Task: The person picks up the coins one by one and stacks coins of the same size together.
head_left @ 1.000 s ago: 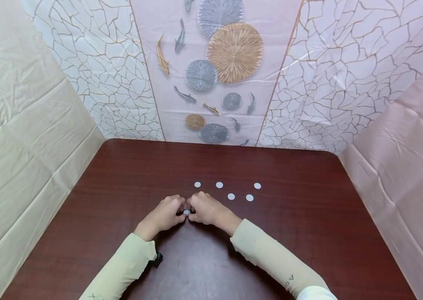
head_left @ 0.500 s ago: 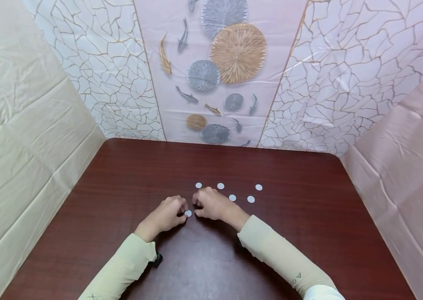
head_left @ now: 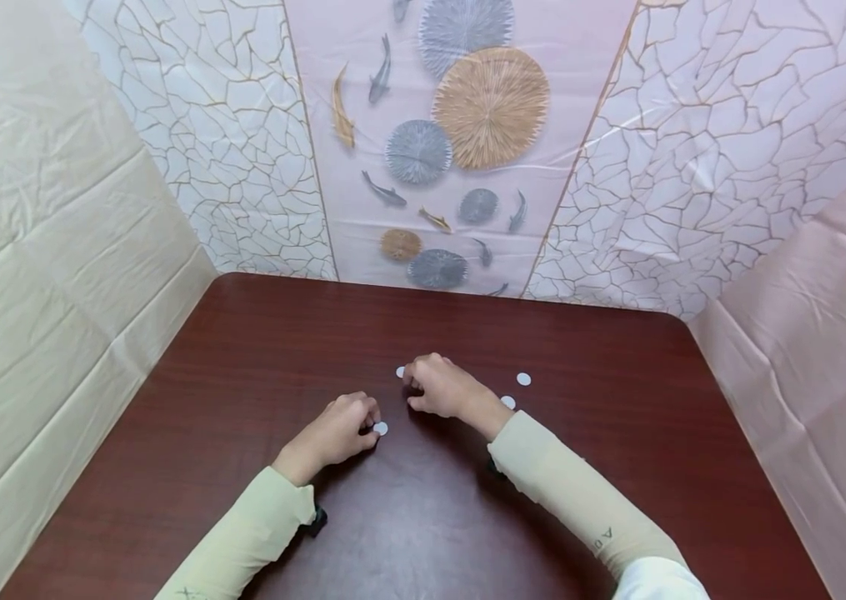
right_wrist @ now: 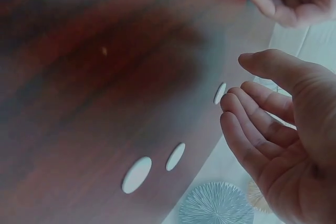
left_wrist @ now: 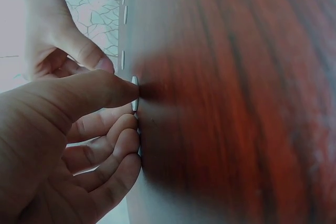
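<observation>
A small white disc (head_left: 381,428) lies on the table at my left hand (head_left: 332,433). The left wrist view shows the thumb on the near side of this disc (left_wrist: 135,94) and a finger across from it, pinching its edge. Farther up the table and to the right, my right hand (head_left: 447,388) hovers low with thumb and fingers apart. Nothing is between them in the right wrist view. Another white disc (head_left: 400,372) peeks out past the right fingertips. The right hand and forearm hide other discs from the head camera.
Two more white discs, one at the back (head_left: 523,379) and one beside the right wrist (head_left: 508,403), lie to the right. Dark reddish wood makes up the table (head_left: 302,333). A patterned cloth (head_left: 423,150) hangs behind it, and plain cloths flank both sides.
My right hand has left the disc at the left hand and moved away, up and to the right, over other discs. The left hand stays with its disc. The view has shifted slightly.
</observation>
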A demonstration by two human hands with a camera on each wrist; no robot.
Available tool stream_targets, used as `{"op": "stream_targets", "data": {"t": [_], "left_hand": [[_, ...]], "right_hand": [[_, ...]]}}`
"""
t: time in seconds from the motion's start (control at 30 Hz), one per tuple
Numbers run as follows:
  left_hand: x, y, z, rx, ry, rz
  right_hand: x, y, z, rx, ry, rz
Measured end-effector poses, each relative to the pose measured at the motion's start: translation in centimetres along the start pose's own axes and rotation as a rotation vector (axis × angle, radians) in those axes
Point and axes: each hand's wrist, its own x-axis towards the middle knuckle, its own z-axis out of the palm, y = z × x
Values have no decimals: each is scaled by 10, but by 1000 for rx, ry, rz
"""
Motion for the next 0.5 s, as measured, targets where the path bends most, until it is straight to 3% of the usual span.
{"op": "stream_targets", "data": {"t": [0.5], "left_hand": [[0,-1,0,-4,0,12]], "right_hand": [[31,15,-5,-53,-37,20]]}}
